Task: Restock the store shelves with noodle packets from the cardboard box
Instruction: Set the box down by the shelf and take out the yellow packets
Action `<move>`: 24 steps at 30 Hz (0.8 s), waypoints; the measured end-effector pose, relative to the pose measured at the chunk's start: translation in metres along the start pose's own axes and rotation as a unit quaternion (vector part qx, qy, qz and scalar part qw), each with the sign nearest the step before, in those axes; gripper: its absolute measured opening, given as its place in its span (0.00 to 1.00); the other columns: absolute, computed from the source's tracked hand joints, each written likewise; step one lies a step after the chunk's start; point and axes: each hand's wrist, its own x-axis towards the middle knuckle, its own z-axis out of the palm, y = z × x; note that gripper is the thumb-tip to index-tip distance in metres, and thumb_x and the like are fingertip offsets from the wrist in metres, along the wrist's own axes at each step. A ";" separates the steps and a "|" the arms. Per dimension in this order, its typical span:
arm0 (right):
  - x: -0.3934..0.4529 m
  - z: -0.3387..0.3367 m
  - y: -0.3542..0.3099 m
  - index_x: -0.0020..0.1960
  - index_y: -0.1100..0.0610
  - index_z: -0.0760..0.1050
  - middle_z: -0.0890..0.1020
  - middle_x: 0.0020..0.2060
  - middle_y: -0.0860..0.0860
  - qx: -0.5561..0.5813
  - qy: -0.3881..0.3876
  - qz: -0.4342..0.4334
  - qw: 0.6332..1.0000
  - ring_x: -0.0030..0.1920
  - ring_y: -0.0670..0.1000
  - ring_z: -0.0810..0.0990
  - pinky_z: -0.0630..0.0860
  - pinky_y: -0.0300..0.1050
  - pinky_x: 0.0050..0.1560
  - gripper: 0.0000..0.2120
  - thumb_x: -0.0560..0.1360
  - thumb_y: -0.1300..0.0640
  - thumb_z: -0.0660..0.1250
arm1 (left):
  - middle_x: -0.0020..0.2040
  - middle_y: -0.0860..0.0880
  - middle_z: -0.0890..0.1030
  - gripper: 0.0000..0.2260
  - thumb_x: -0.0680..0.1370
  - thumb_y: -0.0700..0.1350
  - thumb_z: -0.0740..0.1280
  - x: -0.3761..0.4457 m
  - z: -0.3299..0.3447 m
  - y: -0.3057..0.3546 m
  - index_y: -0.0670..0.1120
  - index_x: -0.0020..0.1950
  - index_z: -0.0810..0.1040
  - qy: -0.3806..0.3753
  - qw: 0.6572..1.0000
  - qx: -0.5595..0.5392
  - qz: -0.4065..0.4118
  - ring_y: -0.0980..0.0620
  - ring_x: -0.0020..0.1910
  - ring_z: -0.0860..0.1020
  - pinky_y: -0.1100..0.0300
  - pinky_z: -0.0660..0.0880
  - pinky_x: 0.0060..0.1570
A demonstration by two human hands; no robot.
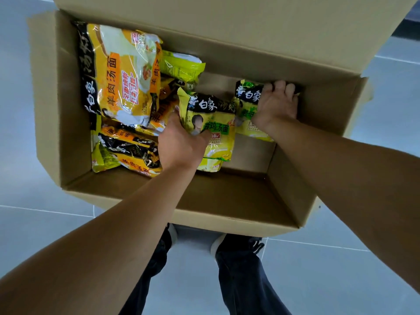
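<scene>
So, stage: still pulling stock, no shelves in view.
Left hand (pixel 179 144): grasping a yellow-green plastic noodle packet (pixel 213 123).
Right hand (pixel 276 105): clutching another green noodle packet (pixel 246 94).
Open brown cardboard box (pixel 227 196): on the floor, big orange-yellow noodle multipacks (pixel 120 73) left inside.

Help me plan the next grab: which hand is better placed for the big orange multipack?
Left. The left hand lies beside the big orange multipack, though it grips a green packet; the right hand is across the box.

- The floor (pixel 34 235) is laid with large, smooth, pale grey tiles.
- Thin light grout lines (pixel 45 211) run between the tiles at a slant.
- Soft, even light falls on the tiles, leaving a faint sheen.
- A dark edge (pixel 406 30) shows at the upper right corner.
</scene>
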 end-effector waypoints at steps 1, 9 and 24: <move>-0.005 0.000 0.001 0.65 0.59 0.65 0.67 0.63 0.59 0.004 0.021 -0.004 1.000 0.64 0.61 0.65 0.67 0.54 0.62 0.28 0.69 0.60 0.72 | 0.42 0.50 0.80 0.18 0.68 0.50 0.74 -0.001 0.000 0.002 0.44 0.51 0.73 -0.002 1.000 -0.002 0.000 0.48 0.39 0.78 0.60 0.69 0.36; -0.029 -0.021 0.021 0.65 0.60 0.65 0.74 0.61 0.61 0.019 0.001 -0.043 0.999 0.62 0.62 0.72 0.69 0.54 0.60 0.24 0.73 0.58 0.69 | 0.40 0.49 0.76 0.20 0.68 0.48 0.75 -0.013 -0.009 0.005 0.43 0.52 0.69 -0.024 0.999 0.025 0.020 0.45 0.38 0.74 0.59 0.67 0.35; -0.262 -0.216 0.063 0.55 0.57 0.70 0.81 0.47 0.58 0.194 -0.012 0.051 0.980 0.48 0.63 0.80 0.75 0.50 0.44 0.16 0.74 0.48 0.65 | 0.33 0.52 0.71 0.16 0.71 0.48 0.73 -0.166 -0.178 0.109 0.43 0.47 0.68 0.003 1.000 0.002 -0.006 0.50 0.33 0.71 0.59 0.61 0.27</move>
